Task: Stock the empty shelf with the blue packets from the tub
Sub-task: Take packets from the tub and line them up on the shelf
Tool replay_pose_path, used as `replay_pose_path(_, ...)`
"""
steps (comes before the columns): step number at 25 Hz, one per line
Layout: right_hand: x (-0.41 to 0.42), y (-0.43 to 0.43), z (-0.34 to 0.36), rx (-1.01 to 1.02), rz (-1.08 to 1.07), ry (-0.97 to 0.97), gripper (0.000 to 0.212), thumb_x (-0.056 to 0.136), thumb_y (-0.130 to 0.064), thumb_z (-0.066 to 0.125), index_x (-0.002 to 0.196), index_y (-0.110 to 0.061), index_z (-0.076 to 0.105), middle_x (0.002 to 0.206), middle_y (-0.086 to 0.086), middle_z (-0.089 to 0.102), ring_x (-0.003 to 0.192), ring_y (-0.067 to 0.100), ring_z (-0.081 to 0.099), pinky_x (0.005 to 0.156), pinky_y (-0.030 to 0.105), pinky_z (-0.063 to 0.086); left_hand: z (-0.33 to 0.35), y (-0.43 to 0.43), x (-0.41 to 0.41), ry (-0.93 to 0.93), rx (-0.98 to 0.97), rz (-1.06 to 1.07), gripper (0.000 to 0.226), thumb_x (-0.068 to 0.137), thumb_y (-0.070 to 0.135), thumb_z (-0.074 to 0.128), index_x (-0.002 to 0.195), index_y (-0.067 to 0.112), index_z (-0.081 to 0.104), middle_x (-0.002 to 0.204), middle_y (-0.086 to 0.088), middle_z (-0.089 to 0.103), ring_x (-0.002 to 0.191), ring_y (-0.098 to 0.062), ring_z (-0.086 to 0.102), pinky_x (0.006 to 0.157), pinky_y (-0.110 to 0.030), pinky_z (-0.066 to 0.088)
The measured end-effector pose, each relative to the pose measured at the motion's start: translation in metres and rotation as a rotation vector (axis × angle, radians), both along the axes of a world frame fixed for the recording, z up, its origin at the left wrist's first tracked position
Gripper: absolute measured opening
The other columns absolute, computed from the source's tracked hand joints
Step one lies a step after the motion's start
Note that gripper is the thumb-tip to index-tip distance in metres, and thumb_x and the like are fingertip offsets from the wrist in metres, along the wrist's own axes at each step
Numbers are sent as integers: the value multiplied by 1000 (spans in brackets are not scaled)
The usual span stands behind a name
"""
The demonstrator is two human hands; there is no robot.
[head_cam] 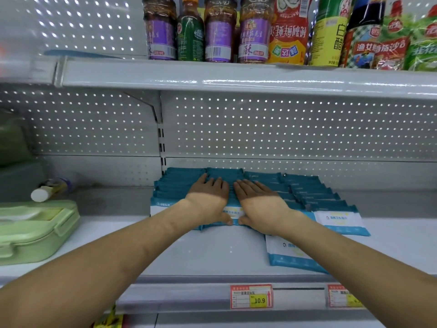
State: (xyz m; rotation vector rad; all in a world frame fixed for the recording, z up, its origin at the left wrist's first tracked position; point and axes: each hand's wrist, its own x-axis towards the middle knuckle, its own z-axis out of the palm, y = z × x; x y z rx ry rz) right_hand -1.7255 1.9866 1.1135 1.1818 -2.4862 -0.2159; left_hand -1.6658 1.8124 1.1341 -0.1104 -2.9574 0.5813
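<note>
The left hand (208,200) and right hand (257,205) lie flat, fingers straight, on rows of blue packets (307,192) on the shelf (189,252). Below the hands a price tag (251,296) says 10.9. A green box (30,230) sits far left. The right arm (354,254) hides part of one loose packet (288,254). Packet writing is blurry.

**Blue packets in rows on the white shelf**
The teal-blue packets (176,185), each with a white label, lie flat and overlapped in rows running front to back at 12 o'clock on the shelf (212,252). One loose packet (286,254) lies flat and askew at 5 o'clock from them, near the front edge.
</note>
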Motion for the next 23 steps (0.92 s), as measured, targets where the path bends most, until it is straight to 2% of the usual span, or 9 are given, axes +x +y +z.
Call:
replay_pose_path(5, 4, 4, 10, 38, 4, -61, 105, 89, -56, 65, 163, -9, 8, 171, 7, 12, 158, 20, 11, 128, 40, 13, 11, -6, 8, -96, 79, -13, 122, 80, 81, 59, 162, 7, 7, 171, -13, 12, 158, -24, 11, 128, -51, 3)
replay_pose_path(11, 14, 20, 25, 24, 19, -135, 108, 90, -60, 65, 163, -11, 2, 172, 5, 4, 158, 19, 5, 128, 37, 9, 14, -3, 15, -101, 90, -53, 125, 80, 82, 57, 163, 7, 0, 172, -11, 3, 159, -24, 4, 128, -53, 2)
replay_pose_path(14, 21, 43, 36, 44, 10, -172, 104, 93, -61, 60, 163, -11, 1, 172, 5, 2, 158, 19, 4, 127, 34, 7, 19, 11, 17, -98, 113, -106, 122, 83, 84, 51, 163, 7, 1, 172, -10, 3, 159, -23, 5, 128, -52, 4)
replay_pose_path(20, 24, 100, 49, -72, -37, -470, 88, 100, -55, 53, 164, -15, 7, 170, 5, 16, 153, 21, 24, 121, 32, 25, 26, 67, 12, -122, 178, -244, 118, 82, 88, 45, 163, 10, 9, 171, -8, 13, 157, -22, 14, 128, -48, 9)
replay_pose_path(23, 20, 128, 48, -68, -41, -540, 99, 93, -64, 59, 164, -20, 6, 171, 0, 15, 154, 17, 23, 124, 34, 25, 26, 93, 7, -114, 178, -305, 119, 79, 90, 45, 162, 10, 14, 169, -9, 21, 156, -23, 19, 128, -49, 13)
